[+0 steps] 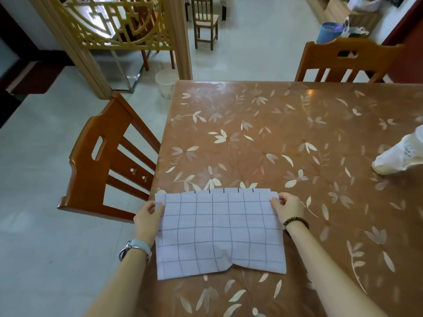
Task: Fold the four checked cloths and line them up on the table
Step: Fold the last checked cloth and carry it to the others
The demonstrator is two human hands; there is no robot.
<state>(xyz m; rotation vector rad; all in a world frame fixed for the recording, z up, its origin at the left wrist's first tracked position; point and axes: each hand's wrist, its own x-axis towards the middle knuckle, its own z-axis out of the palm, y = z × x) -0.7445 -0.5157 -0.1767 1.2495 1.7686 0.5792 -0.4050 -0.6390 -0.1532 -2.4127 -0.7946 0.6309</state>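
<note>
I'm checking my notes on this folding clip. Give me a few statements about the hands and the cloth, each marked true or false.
1. The left hand and the right hand each pinch a far corner of the checked cloth. True.
2. The cloth hangs in the air. False: it lies on the table, near the front edge.
3. Four folded cloths stand in a row. False: only one cloth shows.
4. A beaded bracelet is on the right wrist. True.
5. A wooden chair stands at the table's left side. True.
</note>
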